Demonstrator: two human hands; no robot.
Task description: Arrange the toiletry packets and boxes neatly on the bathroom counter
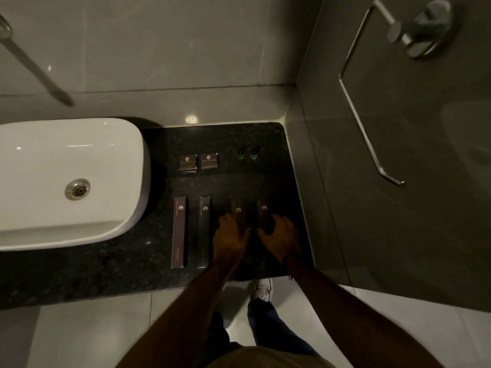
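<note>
I'm gripping one long dark brown packet [237, 208] in my left hand [230, 239], another [263, 211] in my right hand [279, 239] (both lying on the black speckled granite counter [127, 264]).

Four long dark boxes [178, 232] abreast — two square boxes [187, 162] behind.

My only view comes from the head-worn camera, looking steeply down from above. Both hands, left hand [230, 236] and right hand [280, 239], sit near centre; the speckled black stone counter [127, 266] spreads beyond them.
</note>
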